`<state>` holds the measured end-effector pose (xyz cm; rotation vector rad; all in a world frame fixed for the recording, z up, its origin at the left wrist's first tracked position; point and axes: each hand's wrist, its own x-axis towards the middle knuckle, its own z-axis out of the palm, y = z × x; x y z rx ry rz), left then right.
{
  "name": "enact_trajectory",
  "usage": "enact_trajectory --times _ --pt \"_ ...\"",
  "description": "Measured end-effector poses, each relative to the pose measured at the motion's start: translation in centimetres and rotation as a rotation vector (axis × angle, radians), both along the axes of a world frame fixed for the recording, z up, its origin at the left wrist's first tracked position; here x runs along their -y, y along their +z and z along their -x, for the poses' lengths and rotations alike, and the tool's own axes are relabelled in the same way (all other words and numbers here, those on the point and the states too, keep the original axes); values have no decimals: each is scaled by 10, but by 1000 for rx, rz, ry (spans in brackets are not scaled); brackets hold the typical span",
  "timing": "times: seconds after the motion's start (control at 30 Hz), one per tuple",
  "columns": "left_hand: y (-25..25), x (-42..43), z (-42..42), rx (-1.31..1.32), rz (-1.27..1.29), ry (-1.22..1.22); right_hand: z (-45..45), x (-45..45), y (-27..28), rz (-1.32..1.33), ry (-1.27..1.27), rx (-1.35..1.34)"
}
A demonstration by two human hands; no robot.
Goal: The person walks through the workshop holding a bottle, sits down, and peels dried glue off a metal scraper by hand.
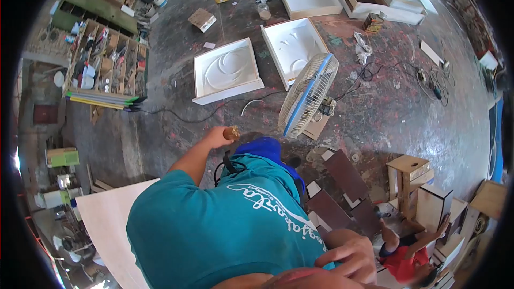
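Note:
My left hand point(216, 137) is stretched out to the left, beside the blue shorts, with its fingers wrapped round a small amber-brown object point(231, 132) that looks like a bottle or jar. Near the right shoulder of my teal shirt point(214, 230), my right hand point(350, 257) is raised, fingers loosely bent and apart, with nothing visible in it. A standing fan point(309, 95) with a blue rim is in front of me. Beyond it and to its left, two white drawer-like panels point(226, 69) point(296, 48) lie on the floor.
Tool shelves point(107, 61) line the left side. A pale board point(110, 219) lies at lower left. Cables point(369, 72) cross the floor. Dark brown boards point(347, 174) and a wooden stool point(408, 165) are at the right, near another person in red point(404, 264).

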<state>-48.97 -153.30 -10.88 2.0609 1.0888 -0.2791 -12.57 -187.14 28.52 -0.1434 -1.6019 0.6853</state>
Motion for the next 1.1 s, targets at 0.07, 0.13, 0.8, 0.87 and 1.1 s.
enact_trajectory --times 0.07,0.13,0.8,0.87,1.1 --pt "19 -3 -9 23 -2 71 -7 7 -15 36 17 140" --pt "29 -6 -10 27 -52 121 -5 -26 0 100 142 205" --pt "-130 -74 118 -126 256 170 64 -149 16 209 -157 360" --pt "-175 -100 98 -16 258 66 66 -151 5 245 -170 355" --pt "-124 -149 -62 229 301 214 48 -143 -16 381 -147 324"
